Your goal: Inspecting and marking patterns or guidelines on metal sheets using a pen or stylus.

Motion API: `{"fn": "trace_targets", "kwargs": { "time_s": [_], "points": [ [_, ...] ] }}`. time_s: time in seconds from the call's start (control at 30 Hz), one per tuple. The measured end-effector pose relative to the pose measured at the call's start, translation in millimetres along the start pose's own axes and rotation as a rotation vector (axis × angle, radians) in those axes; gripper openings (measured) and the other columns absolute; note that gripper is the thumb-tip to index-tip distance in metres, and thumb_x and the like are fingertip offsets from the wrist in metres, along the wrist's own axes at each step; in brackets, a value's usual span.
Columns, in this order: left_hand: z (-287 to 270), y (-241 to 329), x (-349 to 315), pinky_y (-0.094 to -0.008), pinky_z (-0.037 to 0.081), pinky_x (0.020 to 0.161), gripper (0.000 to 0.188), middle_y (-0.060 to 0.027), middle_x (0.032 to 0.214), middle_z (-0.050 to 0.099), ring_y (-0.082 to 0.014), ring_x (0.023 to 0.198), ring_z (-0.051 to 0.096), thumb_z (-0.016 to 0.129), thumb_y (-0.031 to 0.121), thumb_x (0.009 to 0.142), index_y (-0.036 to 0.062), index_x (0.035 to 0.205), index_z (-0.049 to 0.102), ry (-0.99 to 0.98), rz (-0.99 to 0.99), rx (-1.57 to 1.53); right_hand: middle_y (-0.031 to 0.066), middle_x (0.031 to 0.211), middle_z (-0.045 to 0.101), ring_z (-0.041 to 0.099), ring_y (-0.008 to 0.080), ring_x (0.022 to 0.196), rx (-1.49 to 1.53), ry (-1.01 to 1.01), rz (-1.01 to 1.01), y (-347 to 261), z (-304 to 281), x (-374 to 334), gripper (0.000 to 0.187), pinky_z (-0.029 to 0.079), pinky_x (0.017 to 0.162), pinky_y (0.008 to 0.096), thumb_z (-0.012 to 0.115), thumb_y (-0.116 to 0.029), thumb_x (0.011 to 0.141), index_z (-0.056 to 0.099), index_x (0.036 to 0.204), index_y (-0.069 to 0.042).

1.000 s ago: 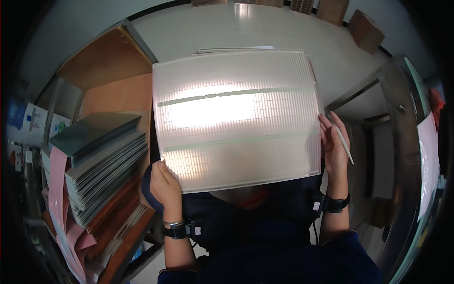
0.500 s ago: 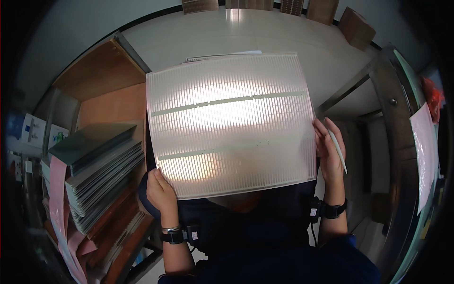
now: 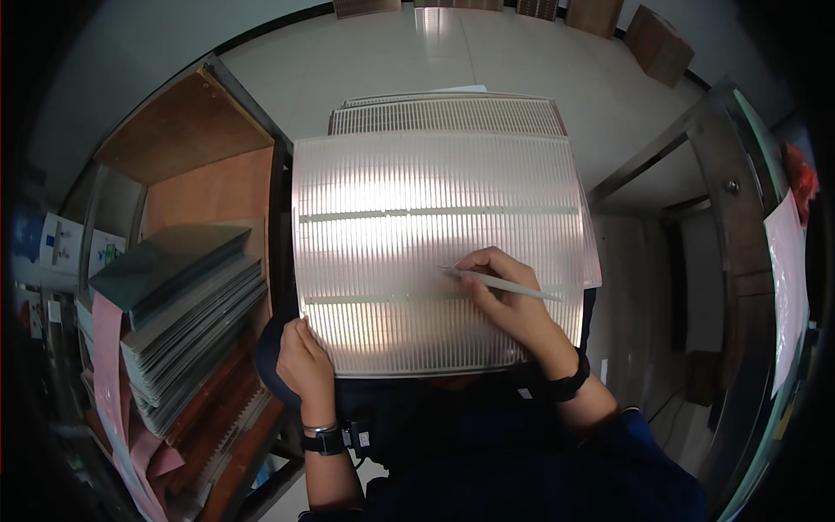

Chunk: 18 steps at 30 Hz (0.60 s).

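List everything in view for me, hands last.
Ribbed panel: one, silvery, centre
Rear panels: at least one, silvery, beyond it
Pen-like tool: one, whitish, over ribbed panel
Sheet stack: one, grey, left
Wooden boards: several, brown, left
Strips: at least one, pink, left
Boxy items: about five, brown, top
Metal frame: one, dark, right
Bundle: one, red, far right
Pale sheet: one, pinkish, right
Wrist straps: two, black, one per wrist
Left hand: one, bare, gripping panel's edge
Right hand: one, bare, holding tool
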<state>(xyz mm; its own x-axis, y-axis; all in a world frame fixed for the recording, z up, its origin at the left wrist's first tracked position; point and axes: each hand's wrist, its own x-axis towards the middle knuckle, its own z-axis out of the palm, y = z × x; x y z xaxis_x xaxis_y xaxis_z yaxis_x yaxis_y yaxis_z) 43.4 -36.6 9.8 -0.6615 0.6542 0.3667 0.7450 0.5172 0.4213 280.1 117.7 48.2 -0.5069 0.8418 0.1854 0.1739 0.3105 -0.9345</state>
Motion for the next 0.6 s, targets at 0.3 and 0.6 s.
{"fn": "trace_targets", "kwargs": {
  "time_s": [0.3,0.6],
  "points": [
    [0.7,-5.4,-1.9,-0.0393,0.046,0.061,0.026,-0.0189,0.081,0.062,-0.0362,0.072,0.060,0.043,0.020,0.097,0.0010,0.090,0.059,-0.114,-0.024,0.022,0.0020,0.071,0.061,0.054,0.0062,0.055,0.073,-0.009,-0.026,32.0,6.5,-0.5,0.008,0.044,0.048,0.0196,0.065,-0.008,0.080,0.058,0.080,-0.004],
    [1.5,-6.8,-1.7,-0.0391,0.046,0.060,0.028,-0.0198,0.080,0.061,-0.0363,0.070,0.060,0.042,0.022,0.098,0.0008,0.092,0.059,-0.097,-0.026,-0.004,0.0031,0.069,0.060,0.056,0.0085,0.055,-0.013,-0.013,-0.033,25.9,8.1,2.4,0.009,0.045,0.047,0.0207,0.066,-0.009,0.078,0.058,0.078,-0.005]
  ]
}}
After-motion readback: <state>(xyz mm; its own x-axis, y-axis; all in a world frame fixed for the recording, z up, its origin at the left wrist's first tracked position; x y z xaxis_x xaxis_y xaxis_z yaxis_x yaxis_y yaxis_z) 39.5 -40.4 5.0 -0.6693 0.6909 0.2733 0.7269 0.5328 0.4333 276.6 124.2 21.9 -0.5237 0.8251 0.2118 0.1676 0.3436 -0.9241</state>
